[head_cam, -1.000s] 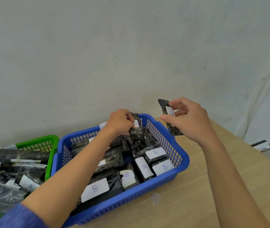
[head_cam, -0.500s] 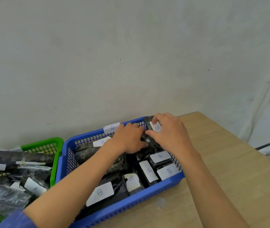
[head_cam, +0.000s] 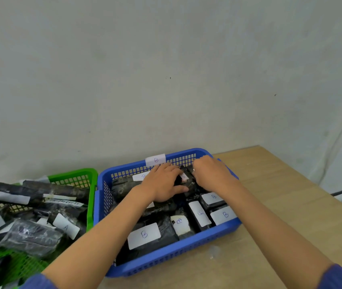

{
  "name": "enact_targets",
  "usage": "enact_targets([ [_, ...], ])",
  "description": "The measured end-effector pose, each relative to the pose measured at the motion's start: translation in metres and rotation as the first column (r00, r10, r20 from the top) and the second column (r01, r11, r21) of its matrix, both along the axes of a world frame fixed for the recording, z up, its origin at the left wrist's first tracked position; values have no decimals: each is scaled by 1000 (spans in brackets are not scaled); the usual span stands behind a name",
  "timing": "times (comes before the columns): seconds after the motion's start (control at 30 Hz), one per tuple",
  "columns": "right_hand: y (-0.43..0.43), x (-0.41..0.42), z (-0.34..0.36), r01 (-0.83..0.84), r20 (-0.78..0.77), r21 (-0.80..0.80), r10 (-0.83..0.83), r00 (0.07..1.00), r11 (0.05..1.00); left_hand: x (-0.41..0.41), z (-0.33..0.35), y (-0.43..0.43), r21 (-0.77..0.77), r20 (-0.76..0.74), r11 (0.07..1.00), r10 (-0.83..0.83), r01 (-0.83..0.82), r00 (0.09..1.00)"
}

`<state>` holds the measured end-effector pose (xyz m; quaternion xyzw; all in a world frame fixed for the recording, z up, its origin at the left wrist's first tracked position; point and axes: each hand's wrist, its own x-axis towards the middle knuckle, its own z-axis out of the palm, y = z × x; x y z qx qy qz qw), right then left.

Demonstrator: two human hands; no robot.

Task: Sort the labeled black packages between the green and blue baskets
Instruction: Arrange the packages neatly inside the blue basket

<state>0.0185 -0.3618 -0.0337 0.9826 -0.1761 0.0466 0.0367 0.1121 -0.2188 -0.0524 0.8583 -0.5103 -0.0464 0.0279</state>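
Left hand [head_cam: 163,184] is lying in the far half of the blue basket [head_cam: 186,254], lower centre of the frame. Its fairly straight fingers are pressing on the black wraps there and touching a small black package [head_cam: 187,181]. I am watching the right hand [head_cam: 213,177] working just beside it, fingers curling over that same package from the right. They seem to be gripping it, though the fingertips are hiding from me. That package is sitting inside the basket near the back wall, just below the white B tag [head_cam: 155,160] on the rim. B-labelled packages [head_cam: 145,234] are filling the near half. At lower left, the green basket [head_cam: 72,176] is sitting just beside the blue one, holding an A-labelled package [head_cam: 65,226]. Both baskets are resting on a wooden table [head_cam: 287,205].
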Motion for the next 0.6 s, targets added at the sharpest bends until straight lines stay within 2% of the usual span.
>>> enact_targets([
  [0.13,2,-10,9,-7,-53,25,9,999,1000,-6,6,7,-15,-4,1000,1,-1,1000],
  [0.23,17,-17,13,16,-30,-35,-17,999,999,-12,22,25,-194,49,981,11,-1,999],
  [0.33,42,-23,19,-11,73,-45,14,997,999,-12,44,66,-378,65,924,86,-55,994],
  [0.5,112,-21,37,-213,294,125,169,941,969,10,68,175,-498,7,824,315,-270,949],
  [0.6,158,-11,42,-339,345,273,238,908,900,25,66,240,-457,35,795,465,-399,885],
])
